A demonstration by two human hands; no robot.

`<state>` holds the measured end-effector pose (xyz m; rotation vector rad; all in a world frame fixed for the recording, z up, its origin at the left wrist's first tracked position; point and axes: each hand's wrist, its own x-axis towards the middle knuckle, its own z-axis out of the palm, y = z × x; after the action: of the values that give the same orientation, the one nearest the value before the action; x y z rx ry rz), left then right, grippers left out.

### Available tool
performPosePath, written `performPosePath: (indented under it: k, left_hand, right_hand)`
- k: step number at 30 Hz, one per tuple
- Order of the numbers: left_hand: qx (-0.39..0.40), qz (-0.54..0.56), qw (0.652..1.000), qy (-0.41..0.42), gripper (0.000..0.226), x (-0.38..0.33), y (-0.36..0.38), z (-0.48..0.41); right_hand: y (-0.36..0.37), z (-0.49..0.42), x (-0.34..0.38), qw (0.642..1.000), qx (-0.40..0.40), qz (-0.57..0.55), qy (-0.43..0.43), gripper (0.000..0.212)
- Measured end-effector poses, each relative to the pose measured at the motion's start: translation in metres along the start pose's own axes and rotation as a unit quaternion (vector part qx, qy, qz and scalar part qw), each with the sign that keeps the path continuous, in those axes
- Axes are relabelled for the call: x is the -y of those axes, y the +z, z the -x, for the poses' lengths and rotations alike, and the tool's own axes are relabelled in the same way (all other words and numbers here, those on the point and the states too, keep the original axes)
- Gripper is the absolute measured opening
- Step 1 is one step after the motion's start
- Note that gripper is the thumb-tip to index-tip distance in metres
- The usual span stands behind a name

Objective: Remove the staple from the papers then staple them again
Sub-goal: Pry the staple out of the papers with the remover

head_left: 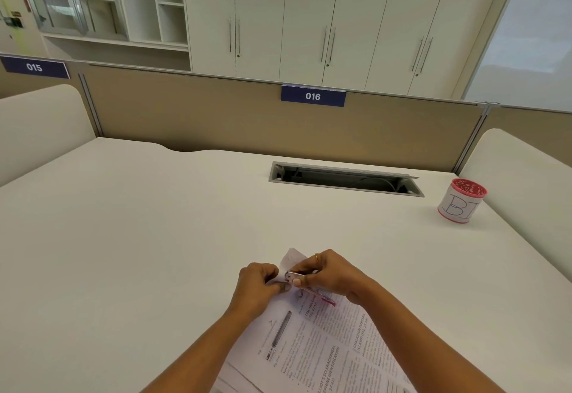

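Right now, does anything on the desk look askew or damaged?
The far corner of the papers is curled up, pinched by the left hand while the right hand holds a small pink stapler at it. The cable hatch sits open. Nothing spilled.

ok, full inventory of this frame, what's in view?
papers: one stack, white printed, desk's near edge, corner lifted
stapler: one, pink and metal, at that corner
cup: one, red, white label, desk's far right
cable slot: one, grey, open, desk's far side
desk: one, white
partition: one, tan, behind desk
number signs: two, blue, on partition
cabinets: several, white, back wall
ring: one, gold, on a finger
left hand: pinches papers' corner
right hand: holds stapler, wears ring
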<state>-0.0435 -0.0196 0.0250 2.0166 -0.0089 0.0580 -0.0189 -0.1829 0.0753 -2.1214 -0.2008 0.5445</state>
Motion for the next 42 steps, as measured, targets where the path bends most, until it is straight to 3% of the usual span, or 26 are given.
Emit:
performPosePath:
  k: [3, 12, 26, 36, 42]
  left_hand:
    - [0.013, 0.027, 0.999, -0.042, 0.027, 0.001, -0.002, 0.001]
    - [-0.004, 0.116, 0.982, -0.149, 0.020, 0.003, -0.008, 0.008]
    - [0.014, 0.247, 0.943, -0.222, 0.029, 0.001, -0.010, 0.010]
    - [0.003, 0.244, 0.941, -0.235, 0.042, -0.001, -0.008, 0.006]
    - [0.003, 0.224, 0.949, -0.221, 0.029, -0.003, -0.008, 0.005]
  right_hand:
    - [0.000, 0.000, -0.003, 1.000, -0.003, -0.003, 0.002, 0.029]
    - [0.009, 0.003, -0.015, 0.997, -0.059, 0.034, -0.033, 0.024]
    - [0.033, 0.010, -0.024, 0.976, -0.182, 0.101, -0.070, 0.025]
    - [0.032, 0.010, -0.018, 0.955, -0.199, 0.176, -0.132, 0.023]
    - [0.029, 0.009, -0.016, 0.934, -0.195, 0.248, -0.166, 0.024]
